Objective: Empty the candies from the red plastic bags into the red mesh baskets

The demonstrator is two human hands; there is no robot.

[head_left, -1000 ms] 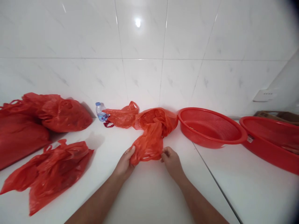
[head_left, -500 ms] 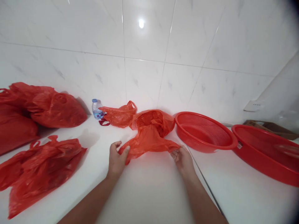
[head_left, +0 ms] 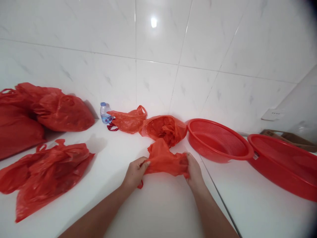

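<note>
Just in front of the bulging open bag (head_left: 180,129): one thin red bag (head_left: 165,162), gripped at opposite edges by the left hand (head_left: 134,173) and right hand (head_left: 195,169); judged light, limp, slippery, easily torn; best held by gathered edges.

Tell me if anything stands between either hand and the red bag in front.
Nothing visible does: the left hand and right hand hold the red bag at opposite sides. The open bag lies just behind it, not between.
</note>
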